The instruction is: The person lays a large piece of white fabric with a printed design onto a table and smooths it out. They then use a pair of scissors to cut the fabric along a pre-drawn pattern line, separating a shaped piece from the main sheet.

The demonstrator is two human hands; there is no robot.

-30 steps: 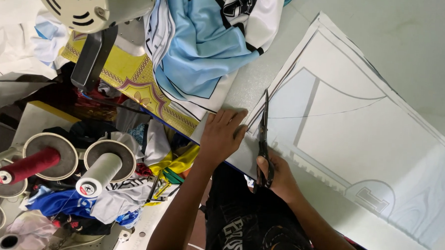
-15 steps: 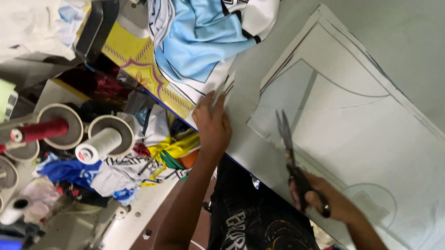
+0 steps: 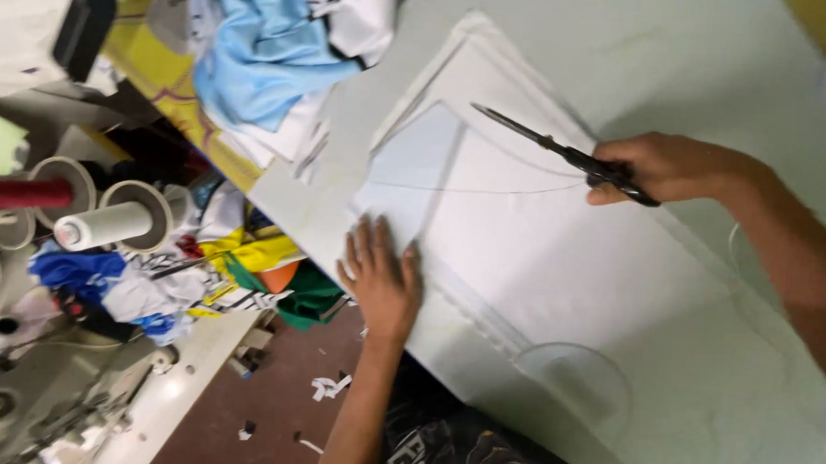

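Head view: I look down on a pale counter (image 3: pixel 676 49) spread with white fabric.
Left hand: my left hand (image 3: pixel 381 278) lies flat, fingers loose and holding nothing, pressing the white fabric panel (image 3: pixel 540 264) close to the counter's near edge.
Right hand: my right hand (image 3: pixel 664 168) has its grip clenched round the handles of the black scissors (image 3: pixel 562 153), blades pointing toward the far-left corner of the panel; I cannot tell whether they are parted.
Fabric: the panel lies in layers with a curved line (image 3: pixel 474 189) drawn across it, the scissor tips just above that line.
Beside me: a blue and white garment heap (image 3: pixel 254 53) at the counter's left edge; thread cones (image 3: pixel 111 221) off the counter.
Risk: my hands are well apart, so the layers could slip under the blades and the cut wander off the line; my flat fingers lie where a long stroke might reach.
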